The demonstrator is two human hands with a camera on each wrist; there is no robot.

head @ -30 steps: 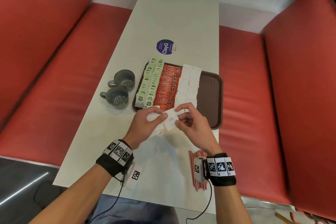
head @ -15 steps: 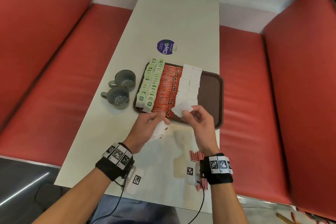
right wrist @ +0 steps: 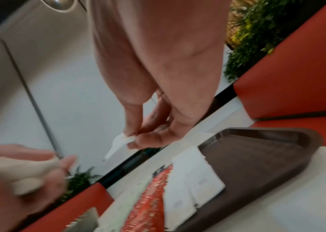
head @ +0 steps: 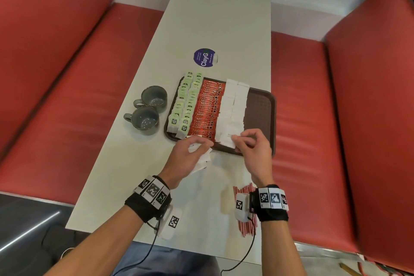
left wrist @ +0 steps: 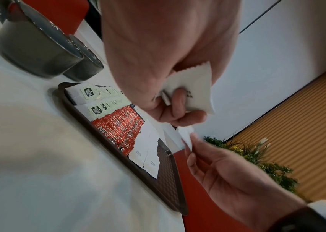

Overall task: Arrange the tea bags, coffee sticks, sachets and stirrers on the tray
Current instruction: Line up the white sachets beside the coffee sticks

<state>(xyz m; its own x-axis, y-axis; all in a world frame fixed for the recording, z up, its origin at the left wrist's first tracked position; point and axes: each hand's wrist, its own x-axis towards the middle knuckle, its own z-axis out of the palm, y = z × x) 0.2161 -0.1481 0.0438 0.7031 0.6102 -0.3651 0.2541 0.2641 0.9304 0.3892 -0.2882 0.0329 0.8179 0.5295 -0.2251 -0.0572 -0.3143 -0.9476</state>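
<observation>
A brown tray lies on the white table, filled from the left with rows of green tea bags, red coffee sticks and white sugar sachets. My right hand pinches one white sachet between thumb and forefinger above the near end of the sachet rows; the pinch also shows in the right wrist view. My left hand grips a small stack of white sachets just before the tray's near edge. Red-striped stirrers lie on the table under my right wrist.
Two grey mugs stand left of the tray. A round purple sticker sits on the table beyond it. Red bench seats flank both sides of the table. The tray's right part shows bare brown surface.
My right hand took one sachet from the stack in my left hand and carried it forward over the tray's near end. My left hand drew slightly back and left.
</observation>
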